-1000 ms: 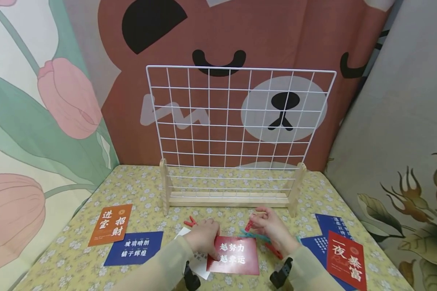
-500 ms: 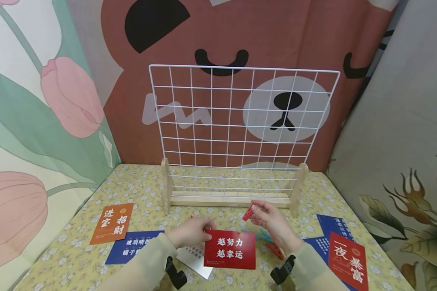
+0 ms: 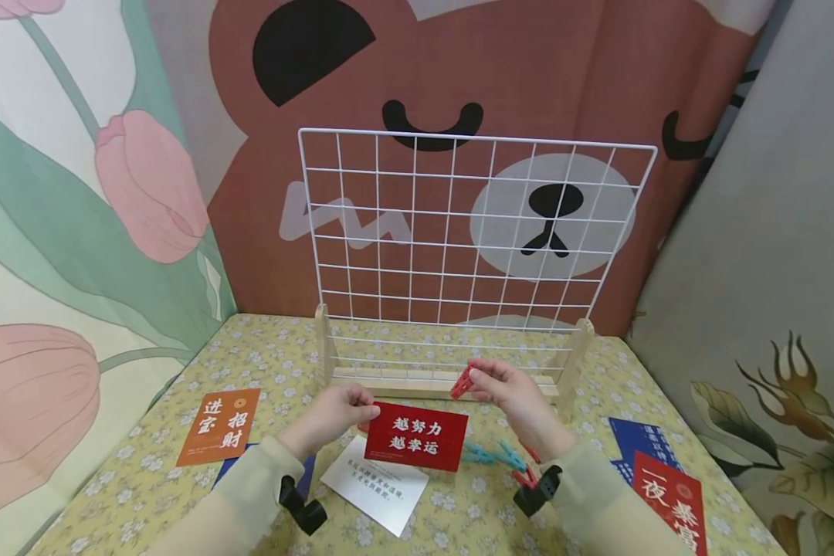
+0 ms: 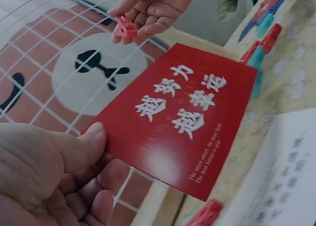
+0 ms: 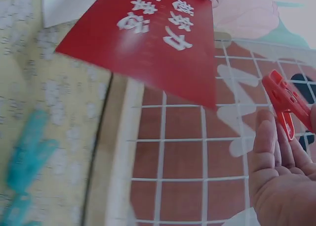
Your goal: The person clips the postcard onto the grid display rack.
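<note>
A tulip curtain (image 3: 49,255) hangs on the left, a bear backdrop (image 3: 271,170) rises behind, and a grey curtain (image 3: 750,262) with a plant print closes the right. The table (image 3: 285,340) wears a yellow flowered cloth.

Near the table's left edge lies an orange card (image 3: 220,427) with white characters. Next to it, a blue card (image 3: 309,472) is partly hidden by the left sleeve (image 3: 236,502). The left hand (image 3: 328,419) pinches a red card (image 3: 418,436) at its upper left corner, thumb on the printed face, and holds it tilted in the air between the table's two side edges. Below the red card, a white card (image 3: 377,494) lies on the cloth; a loose red clip (image 4: 205,215) shows just beside it in the left wrist view.

Farther back, toward the table's back edge, a white wire grid (image 3: 449,243) stands in a wooden stand (image 3: 417,381). In front of that stand, the right hand (image 3: 510,398) pinches a small red clip (image 3: 462,382) between thumb and fingertips, up off the table. Teal clips (image 3: 483,452) and another red one lie under the right forearm. Near the right edge, a second red card (image 3: 667,494) overlaps blue cards (image 3: 632,440).
</note>
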Available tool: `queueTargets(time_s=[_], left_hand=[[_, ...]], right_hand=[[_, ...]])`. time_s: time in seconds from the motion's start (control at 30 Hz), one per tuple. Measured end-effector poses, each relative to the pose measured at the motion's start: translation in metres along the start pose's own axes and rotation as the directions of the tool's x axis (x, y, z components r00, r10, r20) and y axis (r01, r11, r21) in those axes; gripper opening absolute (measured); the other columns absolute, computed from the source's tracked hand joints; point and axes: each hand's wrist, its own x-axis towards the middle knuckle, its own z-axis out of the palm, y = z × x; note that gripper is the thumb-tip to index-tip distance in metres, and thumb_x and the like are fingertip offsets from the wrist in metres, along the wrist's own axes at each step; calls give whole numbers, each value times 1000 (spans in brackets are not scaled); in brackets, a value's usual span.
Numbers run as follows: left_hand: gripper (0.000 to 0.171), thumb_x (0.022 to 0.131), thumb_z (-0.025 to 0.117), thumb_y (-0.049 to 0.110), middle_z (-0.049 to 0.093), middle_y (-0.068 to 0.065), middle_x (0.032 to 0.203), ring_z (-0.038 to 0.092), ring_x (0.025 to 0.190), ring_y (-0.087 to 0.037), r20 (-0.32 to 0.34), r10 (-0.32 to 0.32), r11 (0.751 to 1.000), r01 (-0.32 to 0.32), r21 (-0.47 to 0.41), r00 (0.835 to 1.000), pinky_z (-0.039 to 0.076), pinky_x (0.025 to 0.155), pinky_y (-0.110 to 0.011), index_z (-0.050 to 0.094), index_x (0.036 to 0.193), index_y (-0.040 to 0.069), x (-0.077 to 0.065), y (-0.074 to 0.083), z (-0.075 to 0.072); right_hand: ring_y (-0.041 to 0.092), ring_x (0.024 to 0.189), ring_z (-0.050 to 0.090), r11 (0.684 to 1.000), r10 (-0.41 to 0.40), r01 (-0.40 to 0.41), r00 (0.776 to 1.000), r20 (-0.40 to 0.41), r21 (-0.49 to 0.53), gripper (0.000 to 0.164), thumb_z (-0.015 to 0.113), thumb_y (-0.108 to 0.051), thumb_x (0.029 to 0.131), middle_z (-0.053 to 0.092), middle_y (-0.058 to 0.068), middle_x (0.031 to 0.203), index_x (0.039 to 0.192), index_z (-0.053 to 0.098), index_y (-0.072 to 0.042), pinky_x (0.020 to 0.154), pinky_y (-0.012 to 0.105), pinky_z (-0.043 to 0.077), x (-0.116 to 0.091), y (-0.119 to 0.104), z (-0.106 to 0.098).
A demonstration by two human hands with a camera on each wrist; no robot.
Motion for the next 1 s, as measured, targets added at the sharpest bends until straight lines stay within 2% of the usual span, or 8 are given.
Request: queueTargets(time_s=[0.17,0.33,0.5,0.67,0.87,1.0], left_hand=[[8,96,59,13,64,-4,92,61,88,-20,-85,3,996,-10,-87,996,45,86,-49,62,93,7,3,7,-22],[12,99,54,13,61,-9,98,58,96,-23,-167,33,979,-65,-191,985,44,88,-42,56,103,2,7,18,-49],[20,100,54,19,56,-11,99,53,95,-24,-265,76,983,-116,-142,961,44,88,-38,54,109,2,12,33,-75],[22,100,52,19,56,-12,101,53,99,-26,-356,104,979,-158,-126,929,45,88,-38,53,111,0,24,56,-94],[27,98,56,25,58,-11,104,51,98,-22,-469,103,965,-203,-167,877,44,84,-32,55,112,2,41,87,-111],[30,97,58,29,59,-10,106,50,101,-20,-530,99,953,-234,-194,842,44,86,-32,58,112,3,50,104,-121]], right_hand=[[26,104,59,996,-73,75,996,52,-45,47,62,-30,95,61,13,118,130,53,0,97,42,44,10,-22,5],[25,102,61,987,-140,146,986,88,-65,42,63,-24,95,62,13,112,128,53,1,92,38,48,21,-51,14],[28,101,61,973,-197,207,976,97,-100,38,65,-21,94,64,12,109,124,56,0,92,39,48,31,-83,24],[30,103,60,960,-241,247,969,59,-129,36,66,-20,93,64,12,110,125,58,-5,94,43,47,38,-115,25],[26,109,58,943,-289,293,956,52,-157,42,65,-22,93,62,10,114,132,55,-10,99,43,43,46,-151,23],[25,109,58,934,-312,314,949,35,-170,39,66,-23,92,63,8,114,128,57,-11,98,43,42,51,-171,24]])
